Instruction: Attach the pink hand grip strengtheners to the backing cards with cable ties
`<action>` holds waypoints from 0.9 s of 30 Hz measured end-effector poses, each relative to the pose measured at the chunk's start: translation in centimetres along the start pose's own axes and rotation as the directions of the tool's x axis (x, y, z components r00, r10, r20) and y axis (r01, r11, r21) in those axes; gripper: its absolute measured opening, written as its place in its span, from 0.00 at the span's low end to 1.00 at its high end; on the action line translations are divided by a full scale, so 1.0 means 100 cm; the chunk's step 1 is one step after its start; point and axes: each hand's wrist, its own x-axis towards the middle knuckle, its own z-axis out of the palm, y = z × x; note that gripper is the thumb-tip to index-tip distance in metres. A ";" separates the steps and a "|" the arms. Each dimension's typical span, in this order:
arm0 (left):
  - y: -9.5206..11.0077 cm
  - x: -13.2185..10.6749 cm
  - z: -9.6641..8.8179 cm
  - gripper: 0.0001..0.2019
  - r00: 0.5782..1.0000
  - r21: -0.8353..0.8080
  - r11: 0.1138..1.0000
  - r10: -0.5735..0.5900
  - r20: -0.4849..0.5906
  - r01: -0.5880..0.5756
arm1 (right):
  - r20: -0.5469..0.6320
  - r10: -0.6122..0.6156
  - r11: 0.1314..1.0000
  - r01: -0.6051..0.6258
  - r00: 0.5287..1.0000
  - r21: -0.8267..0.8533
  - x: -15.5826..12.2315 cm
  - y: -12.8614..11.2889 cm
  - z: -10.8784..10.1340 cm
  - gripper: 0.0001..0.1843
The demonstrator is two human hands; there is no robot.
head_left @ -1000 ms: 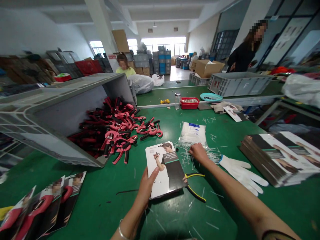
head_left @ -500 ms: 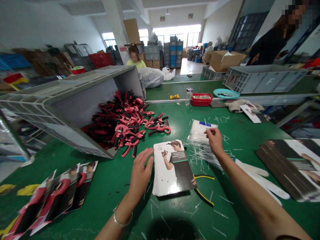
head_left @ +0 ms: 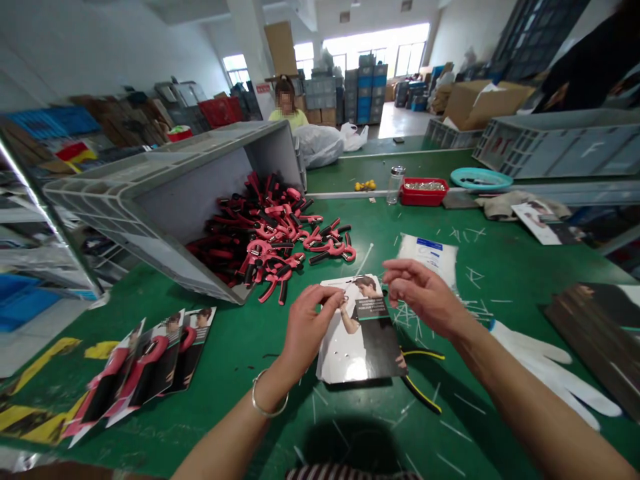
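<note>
Since half a second ago, the person's left hand (head_left: 307, 327) has moved from beside the stack of glossy black-and-white printed cards (head_left: 363, 343) onto its upper left part, and the right hand (head_left: 423, 293) has swung in from over the clear plastic bag of white strips (head_left: 440, 257) toward the stack's top right. At the far left, pink-and-black hand grips mounted on printed cards (head_left: 145, 363) lie overlapping on the green tabletop (head_left: 240, 413). Beyond them, a grey plastic crate (head_left: 195, 207) tipped on its side spills loose pink-and-black hand grips (head_left: 270, 233). Next comes the left hand, thumb and forefinger pinched together at the lower end of a thin white plastic strip (head_left: 365, 257), which slants up past the stack's top edge. The stack lies flat, with yellow-and-black-handled pliers (head_left: 424, 398) at its right. The right hand hangs half open, fingers loosely curled, with nothing visible in it. Farther right lie a white knit glove (head_left: 547, 370) and a taller stack of printed cards (head_left: 585, 327).
</note>
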 end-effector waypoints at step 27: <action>-0.081 -0.042 -0.037 0.25 0.714 -0.614 0.449 -0.638 0.289 0.649 | 0.048 -0.047 0.953 0.059 0.998 -0.296 0.038 0.061 0.079 0.10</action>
